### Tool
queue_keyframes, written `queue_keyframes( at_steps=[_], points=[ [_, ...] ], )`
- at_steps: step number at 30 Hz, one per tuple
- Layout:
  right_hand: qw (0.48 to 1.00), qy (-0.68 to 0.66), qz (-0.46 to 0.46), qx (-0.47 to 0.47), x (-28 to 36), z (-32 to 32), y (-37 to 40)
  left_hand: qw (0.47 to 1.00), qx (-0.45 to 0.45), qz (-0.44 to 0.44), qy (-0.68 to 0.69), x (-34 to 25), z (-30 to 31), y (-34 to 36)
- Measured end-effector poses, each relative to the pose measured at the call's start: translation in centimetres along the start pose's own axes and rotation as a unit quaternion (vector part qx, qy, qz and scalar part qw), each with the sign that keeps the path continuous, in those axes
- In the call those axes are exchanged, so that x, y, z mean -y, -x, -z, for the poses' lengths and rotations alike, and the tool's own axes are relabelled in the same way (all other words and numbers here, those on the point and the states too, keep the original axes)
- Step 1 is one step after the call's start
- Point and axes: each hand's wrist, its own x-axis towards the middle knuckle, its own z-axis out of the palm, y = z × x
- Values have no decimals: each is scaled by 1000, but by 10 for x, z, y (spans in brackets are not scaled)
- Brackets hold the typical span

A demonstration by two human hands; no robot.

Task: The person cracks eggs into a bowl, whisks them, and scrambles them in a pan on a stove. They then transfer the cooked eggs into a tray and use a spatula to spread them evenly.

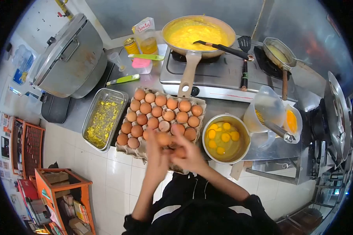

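Blurred by motion, my left hand (157, 162) and my right hand (191, 156) meet over the near edge of a cardboard egg tray (123, 149). A brown egg (164, 139) shows between my fingers on the left side, and my left hand seems closed on it. Against the right palm is another brown egg (179, 152), with the right fingers curled about it. Rows of brown eggs (161, 100) fill much of the tray, and a few look like broken shells. Just right of the tray, a metal pot (245, 145) holds several raw yolks in egg white.
A frying pan (232, 33) of yellow egg mixture sits on the gas stove (223, 80), its handle toward me. Left stands a metal tray (123, 98) with yellow bits, beyond it a large pot (72, 66). Right are a plastic jug (266, 102) and a small pan (280, 58).
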Motion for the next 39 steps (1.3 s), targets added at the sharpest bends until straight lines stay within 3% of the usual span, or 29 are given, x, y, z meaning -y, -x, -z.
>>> queue_keyframes(
  at_steps=[2, 4, 6, 7, 8, 9, 10, 11, 13, 14, 16, 18, 20, 30, 33, 35, 36, 37, 38, 39],
  points=[
    [998, -56, 17, 24, -11, -29, -15, 996, -52, 47, 53, 20, 21, 16],
    [995, 0, -50, 87, -5, -39, -26, 975, -71, 28, -210, 59, 29, 23],
    [996, 1, -52, 76, 3, -32, -22, 954, -93, -25, -285, 67, 42, 8],
    [999, -2, -12, 46, 3, -25, -18, 925, -111, -74, -355, 70, 47, -2],
    [1000, -4, 26, 15, 3, -16, -11, 927, -111, -71, -352, 73, 54, -14],
    [999, -28, -45, -9, 23, -3, -3, 917, 15, -103, -384, 76, 62, -28],
    [999, -25, -47, -8, 21, 8, 3, 891, 139, -137, -410, 77, 69, -43],
    [999, -13, -33, -36, 19, 19, 7, 892, 138, -137, -407, 76, 75, -55],
    [998, 2, -18, -67, 22, 38, 17, 845, 265, -216, -411, 70, 82, -78],
    [994, -27, -43, -96, 27, 45, 22, 845, 266, -219, -409, 68, 81, -86],
    [988, -56, -68, -129, 30, 56, 32, 770, 294, -357, -439, 65, 78, -98],
    [979, -31, -68, -189, 28, 63, 40, 765, 326, -370, -414, 64, 73, -106],
    [972, -36, -83, -217, 30, 64, 45, 728, 391, -393, -404, 67, 69, -115],
    [939, -63, -71, -329, 14, 73, 77, 693, 424, -423, -401, 58, 64, -123],
    [932, -36, -78, -351, 10, 78, 84, 734, 421, -418, -331, 64, 75, -123],
    [902, -154, -115, -388, 9, 79, 87, 881, 300, -322, -175, 67, 81, -116],
    [898, -150, -112, -398, 6, 83, 89, 877, 305, -331, -170, 69, 74, -109],
    [855, -300, -157, -393, -1, 86, 92, 942, 241, -234, -9, 73, 66, -98],
    [791, -442, -194, -375, -9, 91, 94, 966, 169, -125, 152, 75, 59, -91],
    [790, -473, -173, -351, -20, 95, 98, 963, 176, -131, 155, 66, 47, -82]
  ],
)
